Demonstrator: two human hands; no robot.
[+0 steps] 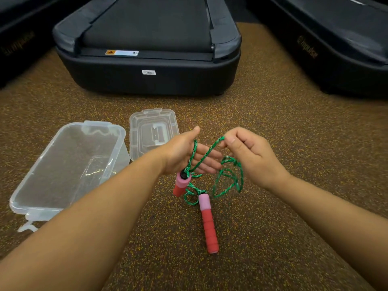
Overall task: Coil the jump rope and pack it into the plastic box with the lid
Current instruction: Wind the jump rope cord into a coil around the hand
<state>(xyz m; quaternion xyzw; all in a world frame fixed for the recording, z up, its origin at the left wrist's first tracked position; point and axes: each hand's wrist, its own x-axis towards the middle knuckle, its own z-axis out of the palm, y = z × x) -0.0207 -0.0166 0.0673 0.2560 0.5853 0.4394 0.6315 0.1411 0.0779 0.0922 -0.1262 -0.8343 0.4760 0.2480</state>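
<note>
While the coiling step is under way in the head view, the left hand (184,152) is serving as the winding form, fingers straight and grip released, with turns of the green braided rope (227,179) lying across its palm. The right hand (249,152) is pinching the rope between thumb and curled fingers, grip clenched on it. One foam handle (181,184), pink over red, is hanging just below the left hand; the other handle (207,223) is lying on the speckled rubber floor (294,206) among slack loops. The next move is likely calling for another turn laid over the left palm. The clear plastic box (69,164) is sitting open at left, the lid (153,133) just beside it, both rounded and glossy.
</note>
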